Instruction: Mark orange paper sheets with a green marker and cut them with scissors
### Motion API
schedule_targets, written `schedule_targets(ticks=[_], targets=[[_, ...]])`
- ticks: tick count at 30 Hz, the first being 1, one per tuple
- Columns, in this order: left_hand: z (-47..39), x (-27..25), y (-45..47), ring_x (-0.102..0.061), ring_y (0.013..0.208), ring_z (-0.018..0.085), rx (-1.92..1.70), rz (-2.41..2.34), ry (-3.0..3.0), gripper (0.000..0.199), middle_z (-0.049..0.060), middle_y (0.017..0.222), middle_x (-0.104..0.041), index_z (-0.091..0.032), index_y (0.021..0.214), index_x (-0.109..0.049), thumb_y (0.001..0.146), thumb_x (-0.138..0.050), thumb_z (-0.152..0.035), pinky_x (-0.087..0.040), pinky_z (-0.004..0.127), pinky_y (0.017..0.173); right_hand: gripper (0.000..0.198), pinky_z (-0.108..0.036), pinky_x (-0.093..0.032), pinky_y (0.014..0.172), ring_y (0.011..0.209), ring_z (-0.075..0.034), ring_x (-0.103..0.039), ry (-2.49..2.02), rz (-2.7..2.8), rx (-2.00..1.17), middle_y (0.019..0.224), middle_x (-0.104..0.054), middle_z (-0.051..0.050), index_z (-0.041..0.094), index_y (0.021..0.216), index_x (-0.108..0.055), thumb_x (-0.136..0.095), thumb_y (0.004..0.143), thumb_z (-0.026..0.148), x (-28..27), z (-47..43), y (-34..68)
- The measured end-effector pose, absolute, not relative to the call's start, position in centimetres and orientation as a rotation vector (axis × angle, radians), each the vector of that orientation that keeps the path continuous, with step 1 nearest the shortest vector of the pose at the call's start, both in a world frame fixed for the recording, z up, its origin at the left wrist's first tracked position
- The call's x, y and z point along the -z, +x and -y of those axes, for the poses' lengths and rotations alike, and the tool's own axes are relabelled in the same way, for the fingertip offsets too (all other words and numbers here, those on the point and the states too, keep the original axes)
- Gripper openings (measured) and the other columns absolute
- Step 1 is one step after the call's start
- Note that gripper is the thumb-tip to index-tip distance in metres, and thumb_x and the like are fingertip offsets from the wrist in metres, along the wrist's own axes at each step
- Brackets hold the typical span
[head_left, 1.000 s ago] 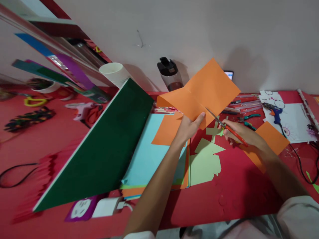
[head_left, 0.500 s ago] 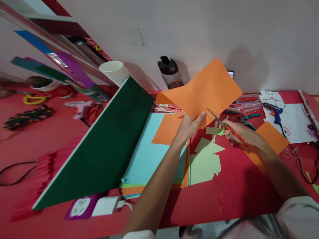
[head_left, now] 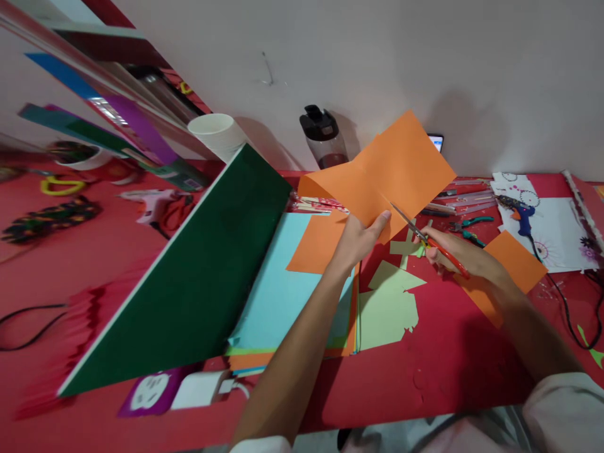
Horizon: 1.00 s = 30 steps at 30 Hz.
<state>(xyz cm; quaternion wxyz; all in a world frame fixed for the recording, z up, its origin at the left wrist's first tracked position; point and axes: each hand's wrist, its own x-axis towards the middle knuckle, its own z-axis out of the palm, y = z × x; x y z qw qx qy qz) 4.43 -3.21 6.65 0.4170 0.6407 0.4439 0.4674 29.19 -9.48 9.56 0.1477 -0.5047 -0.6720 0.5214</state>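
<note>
My left hand (head_left: 365, 238) is closed on a creased sheet of orange paper (head_left: 399, 160), its thumb on the near face and the other fingers hidden behind. The sheet is held up off the table. Wrapped in the fingers of my right hand (head_left: 453, 251) is a pair of scissors (head_left: 446, 255) with red handles. The blade tips touch the sheet just right of my left thumb, where a slit runs up into the paper. Another orange piece (head_left: 516, 261) lies under my right wrist. Pale green scraps (head_left: 389, 311) are spread on the table below the hands.
A dark green board (head_left: 189, 283) leans at the left beside a stack of coloured paper (head_left: 274, 308). Behind stand a bottle (head_left: 323, 135) and a white paper roll (head_left: 217, 135). Pliers (head_left: 467, 229) and a blue glue gun (head_left: 521, 214) with a trailing cord lie at the right.
The orange sheet's right corner has shifted very slightly left. Both hands and the scissors stay in nearly the same place.
</note>
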Motion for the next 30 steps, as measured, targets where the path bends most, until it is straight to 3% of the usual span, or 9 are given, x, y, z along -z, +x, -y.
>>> schedule_targets(ticks=[30], targets=[[3.4, -6.8, 4.6, -0.069, 0.127, 0.032, -1.186, -1.137, 1.565, 0.051, 0.014, 0.122, -0.078, -0.018, 0.136, -0.062, 0.096, -0.067, -0.049, -0.053, 0.047, 0.114, 0.046, -0.026, -0.049, 0.051, 0.06, -0.015, -0.06, -1.478, 1.91, -1.532, 0.087, -0.058, 0.002, 0.03, 0.124, -0.052, -0.057, 0.1, 0.069, -10.4, 9.6, 28.7]])
